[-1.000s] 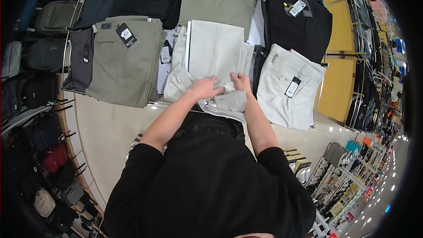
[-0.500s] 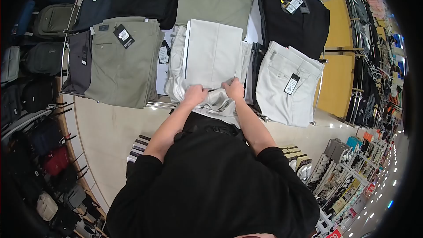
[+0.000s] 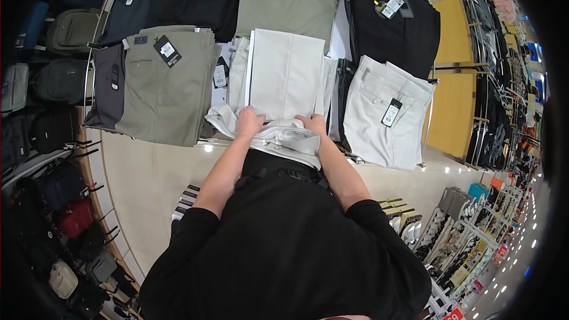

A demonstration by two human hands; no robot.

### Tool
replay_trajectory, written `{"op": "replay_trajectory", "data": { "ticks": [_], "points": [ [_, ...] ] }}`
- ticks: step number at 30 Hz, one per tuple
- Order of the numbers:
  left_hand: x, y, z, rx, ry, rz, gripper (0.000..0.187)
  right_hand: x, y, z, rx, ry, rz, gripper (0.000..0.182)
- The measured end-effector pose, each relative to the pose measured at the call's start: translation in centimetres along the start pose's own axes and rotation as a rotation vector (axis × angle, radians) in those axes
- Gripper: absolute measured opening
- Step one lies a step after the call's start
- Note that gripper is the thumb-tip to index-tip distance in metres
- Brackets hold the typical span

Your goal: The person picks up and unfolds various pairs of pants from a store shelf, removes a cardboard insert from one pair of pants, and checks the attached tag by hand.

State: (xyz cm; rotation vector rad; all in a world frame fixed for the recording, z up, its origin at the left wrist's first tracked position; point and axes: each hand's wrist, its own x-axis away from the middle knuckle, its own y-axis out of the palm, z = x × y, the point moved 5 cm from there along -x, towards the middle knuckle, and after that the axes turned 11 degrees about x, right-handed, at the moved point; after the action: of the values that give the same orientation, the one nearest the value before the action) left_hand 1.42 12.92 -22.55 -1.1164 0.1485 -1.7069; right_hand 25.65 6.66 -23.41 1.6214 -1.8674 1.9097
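A pair of off-white trousers [image 3: 288, 71] lies folded on the pile in the middle of the rack, legs flat and pointing away from me. Its waist end [image 3: 284, 140] bunches and hangs over the front edge near my body. My left hand [image 3: 249, 122] is closed on the fabric at the left side of the fold. On the right side of the same fold, my right hand [image 3: 313, 123] pinches the cloth. A pale strip, perhaps a board edge, shows along the left side of the legs.
Olive trousers [image 3: 168, 83] with a black tag lie on the left, beside dark grey ones [image 3: 107, 92]. Tagged off-white trousers [image 3: 388, 115] lie on the right. Black trousers [image 3: 396, 29] and light green ones [image 3: 288, 0] sit farther back. Backpacks [image 3: 76, 28] hang at far left.
My left hand has moved left along the fold. The bunched waist end is spread wider and flatter, with a part now sticking out to the left. My right hand has barely shifted.
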Motion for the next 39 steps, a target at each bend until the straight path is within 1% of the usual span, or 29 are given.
{"op": "replay_trajectory", "data": {
  "ticks": [2,3,4,5,6,7,9,11,13,14,15,16,17,19,20,22,24,26,27,29,30,31,32,33,34,35,36,38,39],
  "points": [
    [-0.1,-0.3,0.1,0.028,0.000,-0.005,0.055,-0.9,0.9,0.5,-0.074,-0.010,-0.149,0.052],
    [0.1,-0.4,0.1,0.034,-0.030,0.057,0.054,-1.2,1.2,0.7,-0.073,-0.016,-0.148,0.052],
    [0.1,-0.7,0.1,0.040,-0.060,0.120,0.052,-1.3,1.2,0.7,-0.098,-0.052,-0.094,0.052],
    [0.0,-0.8,0.1,0.041,-0.059,0.122,0.052,-1.5,1.2,0.7,-0.124,-0.086,-0.041,0.052],
    [0.1,-0.9,0.2,0.031,-0.030,0.150,0.050,-1.7,1.6,0.9,-0.124,-0.086,-0.041,0.052],
    [0.0,-0.8,0.1,0.022,-0.002,0.177,0.047,-1.1,1.1,0.2,-0.065,-0.107,-0.021,0.053],
    [-1.5,-0.7,-1.3,0.056,-0.029,0.144,0.047,-0.4,0.6,-0.1,-0.004,-0.124,-0.002,0.053],
    [-1.7,-1.5,-0.6,0.091,-0.056,0.115,0.046,-0.4,0.7,0.1,-0.328,-0.175,-0.002,0.049],
    [-1.1,-2.2,-0.9,0.420,-0.238,0.078,0.041,-1.4,0.9,0.7,-0.255,-0.131,-0.025,0.048],
    [-2.1,-1.5,-2.6,0.419,-0.244,0.078,0.041,-1.0,0.6,0.4,-0.180,-0.086,-0.047,0.048],
    [-3.4,-0.8,-4.3,0.417,-0.104,0.113,0.036,-0.3,0.1,0.2,0.001,-0.031,0.084,0.052],
    [-4.2,-0.4,-5.2,0.412,0.034,0.147,0.032,0.7,-0.3,-0.5,0.004,-0.027,0.075,0.052],
    [-4.4,-0.3,-5.5,0.409,0.023,0.144,0.032,1.6,-0.7,-0.9,0.026,-0.022,0.134,0.052],
    [-4.4,-0.1,-5.7,0.498,0.112,0.085,0.024,2.7,-1.1,-1.5,0.040,-0.013,0.217,0.048],
    [-3.4,-0.6,-4.9,0.496,0.102,0.084,0.024,3.1,-0.9,-1.5,0.043,-0.011,0.207,0.048],
    [-2.2,-1.2,-3.4,0.756,-0.005,-0.017,0.019,3.3,-0.8,-1.7,0.017,0.001,0.226,0.047],
    [-1.7,-1.6,-3.0,0.772,-0.021,-0.036,0.019,2.4,-0.1,-1.1,-0.010,-0.015,0.234,0.047],
    [-1.7,-1.8,-2.8,0.789,-0.032,-0.053,0.018,2.1,0.0,-1.1,-0.126,0.016,0.087,0.049],
    [-1.6,-1.9,-2.8,0.806,-0.041,-0.085,0.018,1.4,0.5,-0.6,-0.125,0.016,0.087,0.049],
    [-1.8,-2.4,-2.9,0.823,-0.051,-0.115,0.017,-0.1,2.7,0.3,-0.319,0.012,-0.012,0.051],
    [-2.0,-2.3,-2.7,0.744,-0.046,-0.227,0.017,-0.8,3.0,0.6,-0.321,0.010,-0.011,0.051],
    [-2.1,-2.2,-2.5,0.663,-0.041,-0.338,0.017,-0.9,3.1,0.3,-0.294,-0.025,-0.047,0.051],
    [-2.3,-2.4,-2.5,0.660,-0.040,-0.340,0.017,-0.9,3.2,0.1,-0.268,-0.058,-0.082,0.052],
    [-2.5,-2.5,-2.3,0.579,-0.007,-0.340,0.016,-0.9,3.4,0.1,-0.272,-0.051,-0.079,0.052],
    [-2.7,-2.4,-2.0,0.497,0.028,-0.344,0.016,0.0,2.6,-1.2,-0.134,-0.143,-0.013,0.046],
    [-3.0,-2.1,-2.1,0.493,0.032,-0.358,0.016,0.8,2.0,-2.2,0.006,-0.230,0.052,0.041],
    [-3.2,-2.0,-2.4,0.506,0.015,-0.355,0.016,1.4,2.0,-2.3,0.004,-0.215,0.058,0.041],
    [-3.4,-1.7,-2.3,0.510,0.002,-0.366,0.017,3.3,1.3,-3.8,-0.131,-0.468,0.154,0.042],
    [-3.5,-1.7,-2.4,0.507,-0.037,-0.342,0.017,4.0,0.9,-3.8,-0.110,-0.427,0.206,0.039]
  ]
}}
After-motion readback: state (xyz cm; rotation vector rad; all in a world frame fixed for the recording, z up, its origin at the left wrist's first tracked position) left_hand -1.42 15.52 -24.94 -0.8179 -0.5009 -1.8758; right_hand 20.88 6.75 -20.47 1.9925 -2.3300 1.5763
